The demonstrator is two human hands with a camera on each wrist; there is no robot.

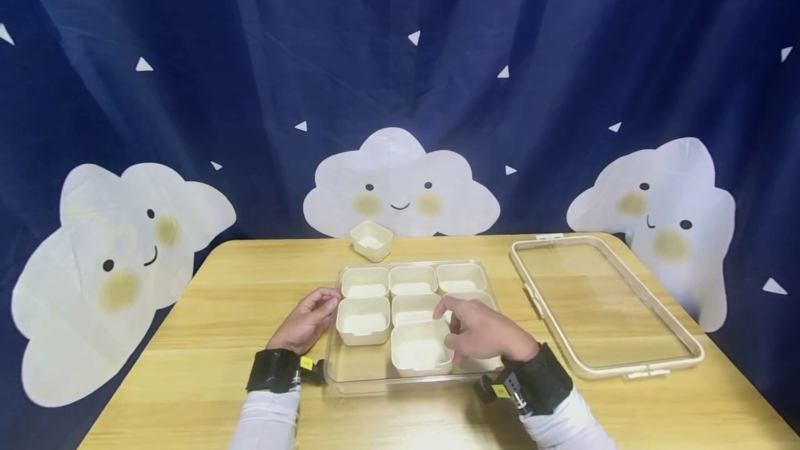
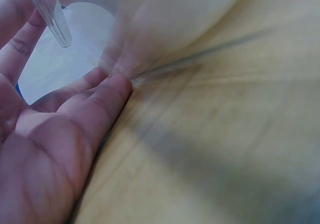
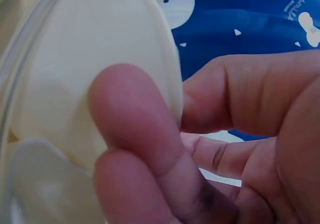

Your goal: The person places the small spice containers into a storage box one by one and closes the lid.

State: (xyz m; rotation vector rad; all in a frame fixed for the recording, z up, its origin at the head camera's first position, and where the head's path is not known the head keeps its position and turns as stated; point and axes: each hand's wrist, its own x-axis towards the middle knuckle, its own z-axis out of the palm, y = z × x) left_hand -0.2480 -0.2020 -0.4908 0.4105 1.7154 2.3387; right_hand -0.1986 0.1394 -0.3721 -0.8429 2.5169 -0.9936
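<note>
A cream plastic cup (image 1: pixel 421 347) at the front of the clear tray (image 1: pixel 356 389) is pinched by my right hand (image 1: pixel 484 328). In the right wrist view, fingers (image 3: pixel 132 108) press one face of the cup (image 3: pixel 75 53), with other fingers on its far side. My left hand (image 1: pixel 306 321) rests at the tray's left side, its fingers loosely extended against the edge. The left wrist view shows its fingertips (image 2: pixel 120 86) low beside the clear wall (image 2: pixel 150 38). Several matching cups (image 1: pixel 364 321) stand in rows in the tray; my right hand partly hides those at right.
A single cream cup (image 1: pixel 371 242) stands behind the tray near the table's back edge. To the right lies a clear lid (image 1: pixel 565 339) with a white frame and clips. A blue curtain with clouds (image 1: pixel 400 82) hangs behind the wooden table (image 1: pixel 206 367).
</note>
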